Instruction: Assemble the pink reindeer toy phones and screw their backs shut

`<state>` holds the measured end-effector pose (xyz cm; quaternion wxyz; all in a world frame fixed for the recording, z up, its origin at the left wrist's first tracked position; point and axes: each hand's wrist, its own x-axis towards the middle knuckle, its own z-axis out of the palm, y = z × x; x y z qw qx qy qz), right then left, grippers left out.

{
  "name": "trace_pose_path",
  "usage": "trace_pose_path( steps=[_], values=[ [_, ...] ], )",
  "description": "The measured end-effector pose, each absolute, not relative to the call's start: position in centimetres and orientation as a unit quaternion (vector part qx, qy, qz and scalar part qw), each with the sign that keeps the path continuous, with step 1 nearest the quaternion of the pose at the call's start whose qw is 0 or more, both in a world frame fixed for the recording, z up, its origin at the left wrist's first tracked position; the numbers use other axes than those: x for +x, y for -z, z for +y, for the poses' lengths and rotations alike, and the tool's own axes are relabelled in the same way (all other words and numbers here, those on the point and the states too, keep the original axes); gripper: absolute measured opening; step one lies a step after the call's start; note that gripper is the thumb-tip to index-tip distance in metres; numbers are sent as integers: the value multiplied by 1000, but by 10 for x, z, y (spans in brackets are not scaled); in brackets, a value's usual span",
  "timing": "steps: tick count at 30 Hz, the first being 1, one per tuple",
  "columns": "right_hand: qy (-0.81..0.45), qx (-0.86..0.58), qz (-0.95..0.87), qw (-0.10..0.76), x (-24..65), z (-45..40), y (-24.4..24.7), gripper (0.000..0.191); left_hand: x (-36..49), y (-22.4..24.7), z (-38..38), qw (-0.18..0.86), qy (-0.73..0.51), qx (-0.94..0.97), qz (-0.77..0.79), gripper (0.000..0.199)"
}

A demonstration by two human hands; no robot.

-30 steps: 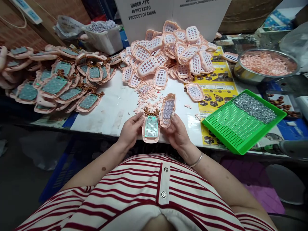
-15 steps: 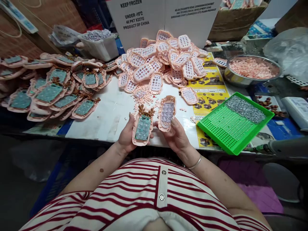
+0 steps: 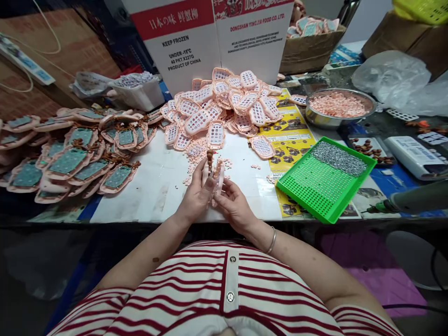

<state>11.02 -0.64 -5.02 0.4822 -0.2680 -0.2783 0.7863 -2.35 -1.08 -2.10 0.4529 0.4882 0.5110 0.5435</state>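
Note:
Two pink plastic casing halves stand nearly edge-on in front of me, close together with a narrow gap between them. My left hand [image 3: 193, 199] is closed on the circuit-board half [image 3: 205, 173], whose brown antler piece [image 3: 209, 157] sticks up at the top. With thumb and fingers, my right hand [image 3: 238, 208] grips the keypad half [image 3: 221, 179]. The inner faces are mostly hidden at this angle. Just beyond my hands lie small pink rubber pieces [image 3: 196, 150] and a heap of pink keypad halves [image 3: 214, 134].
Stacked circuit-board halves [image 3: 72, 161] fill the left side. A green tray [image 3: 308, 189] of screws, a steel bowl [image 3: 320, 120] of pink pieces and a power screwdriver [image 3: 413, 200] are at right. A white carton [image 3: 196, 60] stands behind the heap.
The two halves have turned from facing up to edge-on and come together, and my hands have closed in on each other. The view has tilted up slightly.

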Motion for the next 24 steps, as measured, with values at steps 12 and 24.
trace_pose_path(
  steps=[12, 24],
  values=[
    [-770, -261, -332, 478, 111, -7, 62, 70, -10, 17, -10, 450, -514, 512, 521, 83],
    [-752, -197, -519, 354, 135, -11, 51, 54, -32, 10, -10, 735, -510, 261, 362, 53]
  ],
)
